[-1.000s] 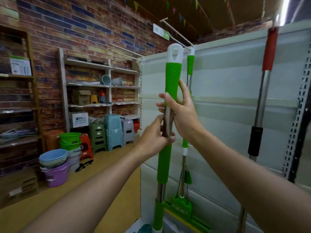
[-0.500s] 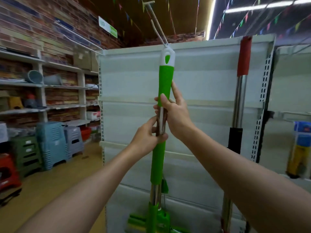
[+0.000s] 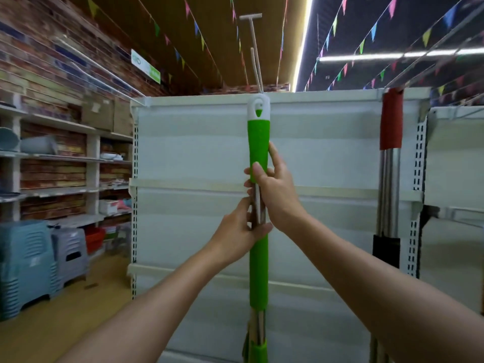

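Note:
A green mop handle [image 3: 258, 271] with a white cap stands upright in front of a white shelf panel [image 3: 188, 153]. Its cap reaches the panel's top edge, under a white hanging hook [image 3: 253, 45]. My right hand [image 3: 275, 189] grips the lower end of the upper green grip, thumb on the front. Just below it, my left hand [image 3: 237, 235] grips the bare metal section and the top of the lower green sleeve. The mop's head is out of frame at the bottom.
A second mop with a red grip and steel pole [image 3: 389, 166] hangs at the panel's right. On the left stand stacked plastic stools [image 3: 28, 260] and wall shelves [image 3: 65, 158] with goods against a brick wall. Bunting hangs from the ceiling.
The view has swung right and upward, so the panel now fills the centre. The green handle has risen slightly towards the hook. Both hands keep the same hold.

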`<state>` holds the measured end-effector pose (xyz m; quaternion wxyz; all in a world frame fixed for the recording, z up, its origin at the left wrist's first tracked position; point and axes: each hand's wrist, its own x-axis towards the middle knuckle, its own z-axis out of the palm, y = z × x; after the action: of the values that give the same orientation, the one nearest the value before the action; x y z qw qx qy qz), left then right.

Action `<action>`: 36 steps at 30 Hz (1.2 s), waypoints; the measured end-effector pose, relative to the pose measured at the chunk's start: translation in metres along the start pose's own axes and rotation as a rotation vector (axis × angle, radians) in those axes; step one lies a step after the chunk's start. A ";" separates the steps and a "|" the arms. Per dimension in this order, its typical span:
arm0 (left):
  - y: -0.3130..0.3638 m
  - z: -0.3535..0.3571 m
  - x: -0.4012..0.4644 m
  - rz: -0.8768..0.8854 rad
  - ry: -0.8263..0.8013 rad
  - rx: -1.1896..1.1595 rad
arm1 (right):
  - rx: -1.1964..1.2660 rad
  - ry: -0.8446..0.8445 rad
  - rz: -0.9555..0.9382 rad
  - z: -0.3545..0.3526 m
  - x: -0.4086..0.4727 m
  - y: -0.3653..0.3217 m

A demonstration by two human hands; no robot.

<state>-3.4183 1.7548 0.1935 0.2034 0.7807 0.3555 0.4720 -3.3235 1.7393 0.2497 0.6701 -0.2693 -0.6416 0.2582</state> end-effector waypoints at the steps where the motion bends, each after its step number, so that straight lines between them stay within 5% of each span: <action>1: 0.000 -0.001 0.005 0.012 -0.003 -0.003 | -0.005 0.007 0.003 0.001 0.005 0.000; 14: 0.004 -0.025 0.057 0.122 -0.017 -0.122 | -0.037 0.118 -0.009 0.016 0.051 -0.010; 36: 0.043 -0.071 0.108 0.339 -0.013 0.177 | -0.083 0.085 -0.174 0.021 0.103 -0.040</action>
<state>-3.4330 1.8058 0.3190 0.0541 0.8472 0.2577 0.4614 -3.3395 1.7824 0.3528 0.7050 -0.2508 -0.6437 0.1603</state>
